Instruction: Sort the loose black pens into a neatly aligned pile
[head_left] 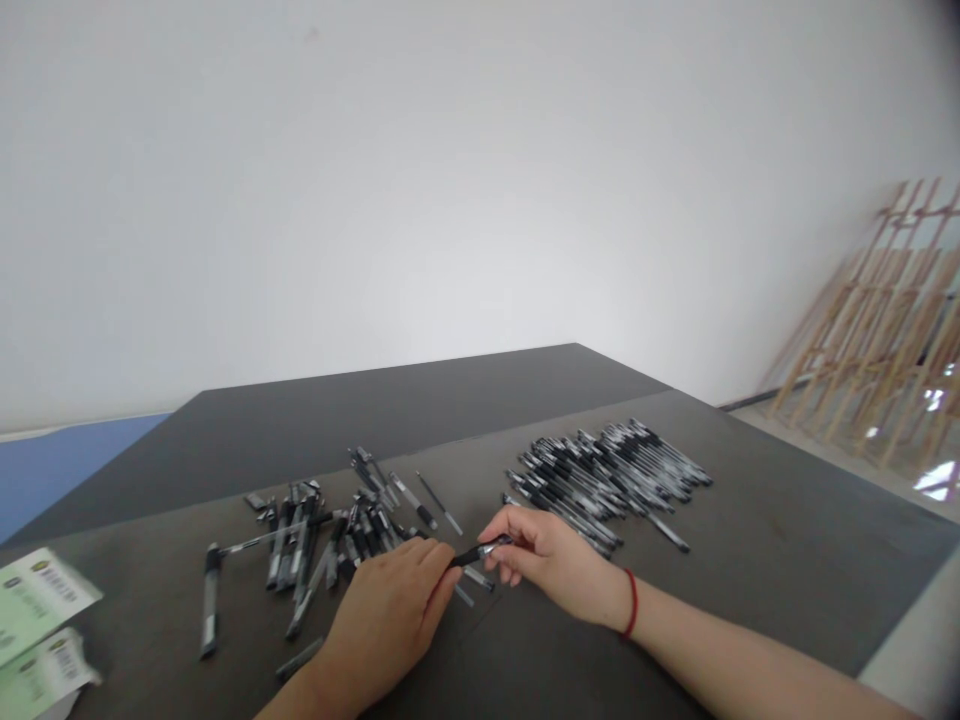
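Observation:
My left hand (pixel 390 615) and my right hand (pixel 551 560) meet over a dark grey table (pixel 787 540), both closed on one black pen (pixel 480 551) held between them. The left fingers pinch its black end; the right fingers grip its clear, silver-tipped end. A red band circles my right wrist. To the left lies a loose scatter of pen parts (pixel 322 535), barrels and caps. To the right, several assembled black pens lie in a tidy pile (pixel 607 470).
Two green and white paper packets (pixel 37 625) lie at the table's left edge. Wooden easels (pixel 885 320) lean against the white wall at the right. Blue floor shows at the far left.

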